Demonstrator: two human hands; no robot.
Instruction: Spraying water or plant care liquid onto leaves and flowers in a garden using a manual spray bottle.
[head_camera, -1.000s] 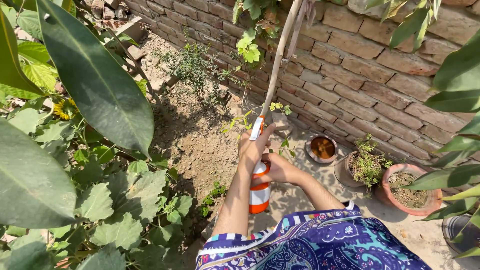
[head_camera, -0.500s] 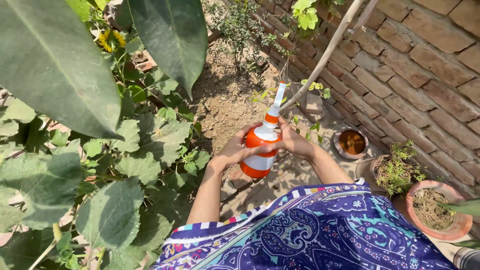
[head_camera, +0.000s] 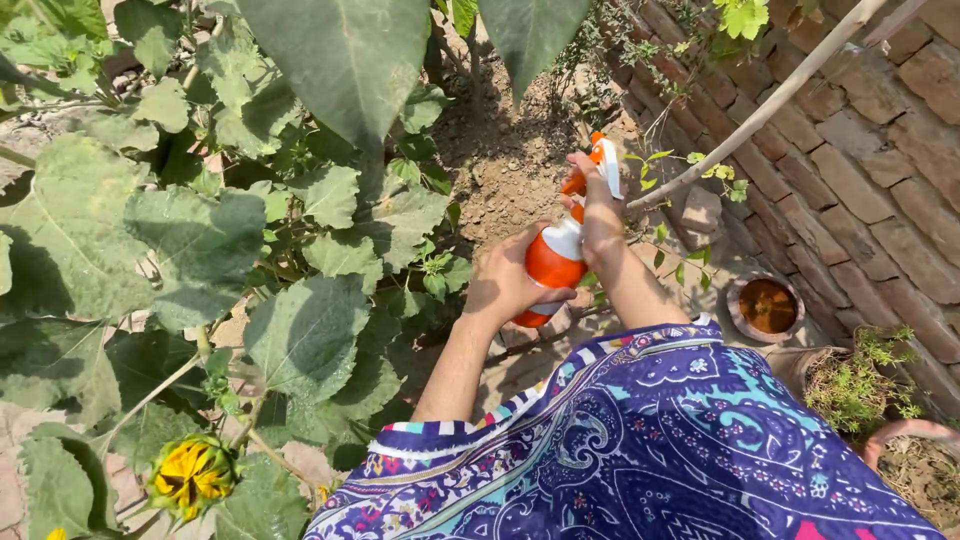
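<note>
An orange and white spray bottle (head_camera: 553, 262) is held out in front of me over the garden soil. My left hand (head_camera: 506, 282) wraps around its round orange body from the left. My right hand (head_camera: 598, 208) grips the neck and pump top, fingers up by the white nozzle (head_camera: 610, 163). The bottle tilts up and to the right, towards the bare soil (head_camera: 510, 170) by the brick wall. My patterned purple sleeves fill the lower right.
Broad green leaves (head_camera: 200, 240) crowd the left, with a yellow sunflower head (head_camera: 192, 470) low down. A slanting pale stem (head_camera: 760, 105) leans against the brick wall (head_camera: 880, 170). Clay pots (head_camera: 765, 305) sit at the wall's foot on the right.
The view has swung left and down. My right hand has climbed from the bottle's shoulder to its pump top, and the bottle now tilts further right.
</note>
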